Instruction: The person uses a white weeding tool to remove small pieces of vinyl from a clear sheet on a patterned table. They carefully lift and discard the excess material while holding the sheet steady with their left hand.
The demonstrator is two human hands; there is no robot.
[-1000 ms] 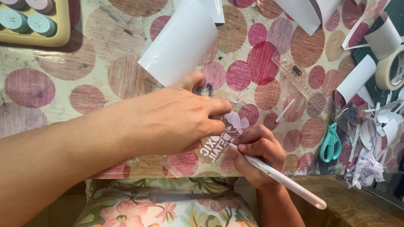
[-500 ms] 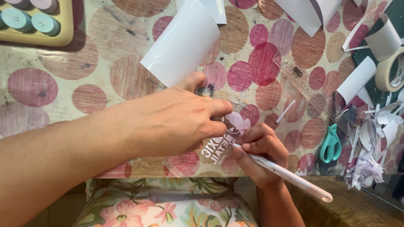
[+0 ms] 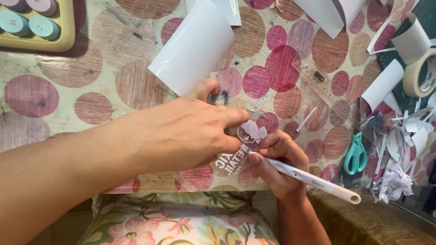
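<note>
The desk point(image 3: 91, 86), covered in a cloth of faded red and pink circles, fills most of the view, with a flowered cushion point(image 3: 181, 227) below its near edge. The left hand point(image 3: 181, 131) lies flat across the middle of the desk, its grip pressed down on a clear plastic sheet with white lettering and pale pink cut shapes point(image 3: 247, 136), pinning it rather than clasping it. That sheet sits at the desk's near edge, partly hidden under the left hand's fingers. A curled sheet of glossy white paper point(image 3: 193, 47) rests just beyond the left hand. The right hand point(image 3: 277, 156), just right of the sheet, is clenched around a slim white pen-shaped craft tool point(image 3: 313, 179), whose tip touches the sheet beside the pink shapes. Further right of the sheet lie a clear plastic ruler point(image 3: 327, 88), small teal-handled scissors point(image 3: 356, 154) and a heap of white paper scraps point(image 3: 399, 154) (some curled, some shredded). A roll of cream masking tape point(image 3: 420, 72) sits at the far right; a yellow tray of round pastel pots point(image 3: 41, 27) occupies the far left corner.
</note>
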